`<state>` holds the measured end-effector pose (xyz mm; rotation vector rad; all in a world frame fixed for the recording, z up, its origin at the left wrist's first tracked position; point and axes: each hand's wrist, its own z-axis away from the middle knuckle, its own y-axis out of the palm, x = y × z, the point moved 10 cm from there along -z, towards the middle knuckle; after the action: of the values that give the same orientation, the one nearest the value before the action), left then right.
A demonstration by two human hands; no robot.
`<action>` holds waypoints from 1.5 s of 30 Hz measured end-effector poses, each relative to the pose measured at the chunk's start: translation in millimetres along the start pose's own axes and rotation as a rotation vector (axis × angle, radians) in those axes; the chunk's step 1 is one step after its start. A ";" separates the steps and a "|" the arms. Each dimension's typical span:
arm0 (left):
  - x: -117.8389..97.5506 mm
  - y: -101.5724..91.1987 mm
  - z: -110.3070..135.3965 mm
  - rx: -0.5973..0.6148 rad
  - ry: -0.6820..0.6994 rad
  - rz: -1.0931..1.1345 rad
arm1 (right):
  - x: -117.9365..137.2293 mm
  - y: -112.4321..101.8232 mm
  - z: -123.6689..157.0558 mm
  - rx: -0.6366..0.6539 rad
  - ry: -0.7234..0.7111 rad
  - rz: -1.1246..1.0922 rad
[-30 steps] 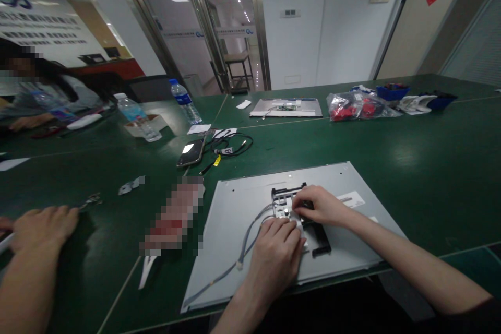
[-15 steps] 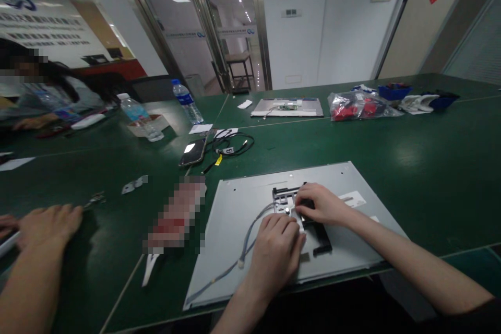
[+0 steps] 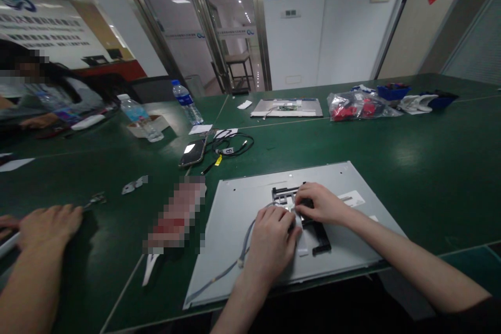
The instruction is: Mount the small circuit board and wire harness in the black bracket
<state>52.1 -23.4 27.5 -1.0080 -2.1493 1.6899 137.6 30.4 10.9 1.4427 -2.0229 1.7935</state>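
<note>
A grey metal display panel [image 3: 352,177] lies face down on the green table [image 3: 410,141] in front of me. At its middle sits a black plastic bracket [image 3: 321,237] over a small board. My left hand [image 3: 272,242] rests on the panel with fingers curled down onto the board's left side, next to a grey cable [image 3: 245,237]. My right hand [image 3: 319,203] presses curled fingers onto the top of the bracket. What either hand pinches is hidden under the fingers.
Another person's hand [image 3: 47,224] lies flat at the left. A phone [image 3: 192,152], black cable [image 3: 233,146], two water bottles [image 3: 135,115], a second panel [image 3: 287,107], a plastic bag of red parts [image 3: 358,105] and blue bins [image 3: 393,91] sit farther back.
My left hand has slid up and slightly left along the panel, fingers now curled closer to the board. My right hand stays on the bracket.
</note>
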 end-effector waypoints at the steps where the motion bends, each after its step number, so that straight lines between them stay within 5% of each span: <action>1: 0.6 1.1 1.1 -0.003 -0.003 0.009 | 0.2 -0.3 0.0 -0.003 0.000 -0.001; 19: -12.1 0.9 10.1 -0.110 0.111 0.027 | -3.1 2.2 0.3 -0.004 0.011 0.008; 35: -10.8 4.0 10.8 -0.098 0.070 -0.015 | -10.5 -12.8 2.0 -0.058 0.016 0.040; 45: -6.8 12.3 11.0 -0.053 0.046 0.000 | 12.2 -6.2 3.1 0.020 -0.158 0.021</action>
<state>55.6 -35.0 14.3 -1.0497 -2.1756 1.6016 136.4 21.6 21.9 1.6225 -2.1055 1.7649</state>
